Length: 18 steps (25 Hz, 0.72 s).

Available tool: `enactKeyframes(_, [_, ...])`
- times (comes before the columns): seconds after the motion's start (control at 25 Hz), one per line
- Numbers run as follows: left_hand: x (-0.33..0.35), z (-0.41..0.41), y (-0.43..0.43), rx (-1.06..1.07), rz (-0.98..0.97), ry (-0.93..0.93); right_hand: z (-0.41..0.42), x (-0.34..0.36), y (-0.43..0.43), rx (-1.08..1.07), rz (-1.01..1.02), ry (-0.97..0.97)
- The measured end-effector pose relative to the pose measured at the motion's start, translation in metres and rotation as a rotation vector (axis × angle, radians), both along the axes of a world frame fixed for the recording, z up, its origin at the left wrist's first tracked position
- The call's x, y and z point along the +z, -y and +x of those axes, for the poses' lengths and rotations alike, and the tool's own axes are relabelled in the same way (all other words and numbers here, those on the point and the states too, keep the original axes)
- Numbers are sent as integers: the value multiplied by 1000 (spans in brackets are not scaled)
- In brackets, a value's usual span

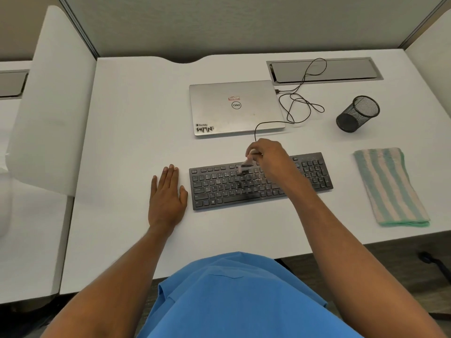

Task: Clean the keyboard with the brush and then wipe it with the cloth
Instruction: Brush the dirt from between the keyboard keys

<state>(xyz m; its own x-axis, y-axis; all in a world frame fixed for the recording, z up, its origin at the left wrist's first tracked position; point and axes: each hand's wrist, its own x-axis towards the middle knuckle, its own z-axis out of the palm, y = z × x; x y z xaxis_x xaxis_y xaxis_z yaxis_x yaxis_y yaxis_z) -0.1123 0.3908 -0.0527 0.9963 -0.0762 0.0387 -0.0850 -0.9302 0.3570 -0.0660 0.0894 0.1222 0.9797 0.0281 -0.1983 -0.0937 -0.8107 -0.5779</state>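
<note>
Keyboard (261,181), black and dusted with pale specks, lies at the middle of the white desk (127,123), tilted slightly so its right end sits farther from the person. Over its upper middle rows the right hand (267,154) reaches in from five o'clock, forearm crossing the keys' right half, fingers clenched around the handle of a small brush (245,167); the brush is blurred, its dark bristle end down on the keys. At nine o'clock from the keyboard, just beside its left edge, the left hand (167,193) lies flat and released on the desk, palm down, fingers together pointing to twelve o'clock, grasping nothing.

At twelve o'clock from the keyboard sits a closed silver laptop (235,108), its lid showing a round Dell logo seen upside down, a small red-edged label too small to read above it, and stickers at its near left corner reading "Devfolio" and "WMN". A thin black cable (302,98) loops from the laptop's right side across the desk and down behind the right hand. At two o'clock stands a black mesh pen cup (357,113), and beyond it a grey cable hatch (324,69) set in the desk. At three o'clock, well apart from the keyboard, lies the folded cloth (390,186), striped green and cream.
</note>
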Motion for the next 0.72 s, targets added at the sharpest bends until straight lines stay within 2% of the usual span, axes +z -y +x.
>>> enactKeyframes(0.16, [-1,1,-1,9,-6,8,5,3,19,-36,-182,-4])
enactKeyframes(0.24, [-2,1,-1,5,-3,11,6,6,10,-23,-128,44])
enactKeyframes(0.32, [-2,1,-1,0,-5,22,7,6,-8,-8,-19,22])
enactKeyframes(0.44, [-2,1,0,-2,-4,25,6,1,-29,52,35,-7])
enactKeyframes(0.56, [-2,1,-1,-1,2,19,4,-2,-22,29,23,-23])
enactKeyframes(0.72, [-4,1,-1,-4,14,16,3,-1,12,-106,-24,6])
